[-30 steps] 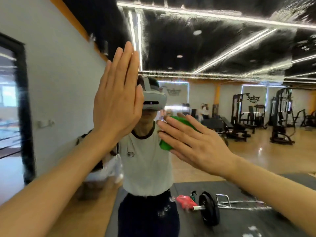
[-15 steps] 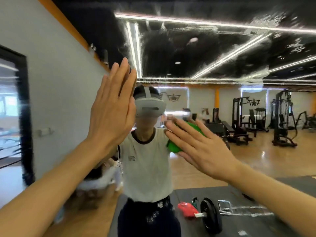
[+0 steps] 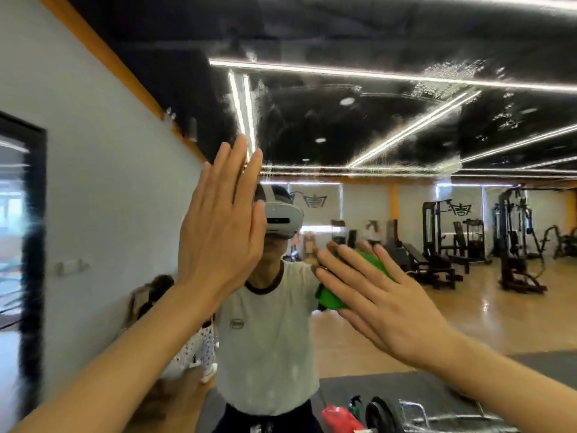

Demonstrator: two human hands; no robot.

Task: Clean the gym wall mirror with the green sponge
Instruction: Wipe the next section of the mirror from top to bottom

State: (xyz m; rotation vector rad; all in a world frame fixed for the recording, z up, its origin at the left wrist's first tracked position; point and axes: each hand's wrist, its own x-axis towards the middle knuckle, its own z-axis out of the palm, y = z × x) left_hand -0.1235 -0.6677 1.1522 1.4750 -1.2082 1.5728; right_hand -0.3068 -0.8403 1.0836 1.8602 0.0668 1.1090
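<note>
Under my right hand (image 3: 387,304) sits the green sponge (image 3: 349,285), pinned flat against the wall mirror (image 3: 390,126). My fingers are straight and spread across its back, pressing rather than gripping, so only its upper and left edges show past my fingertips. Off to the left of that hand and a little higher, my left hand (image 3: 220,235) lies flat with fingers straight and together, palm toward the glass; it looks braced on the mirror, though I cannot be sure it actually touches.

Above both hands the glass carries foamy streaks and clusters of droplets (image 3: 443,79), thickest up and to the right of my right hand, so by my reckoning the wipe is only partway done and the upper area is still to go.

What worries me most is the hold. With nothing curled round the sponge, it stays put only while I push; if I ease the pressure or sweep upward too fast on wet glass, it could slide out from under my palm and drop. Reaching for the high streaks would also put more weight on my left palm, which might skid on a soapy patch. That palm could leave a fresh print on the glass too. Below my right hand, a barbell plate (image 3: 379,415) and a red object (image 3: 338,417) lie on the floor mat where a dropped sponge would land.
</note>
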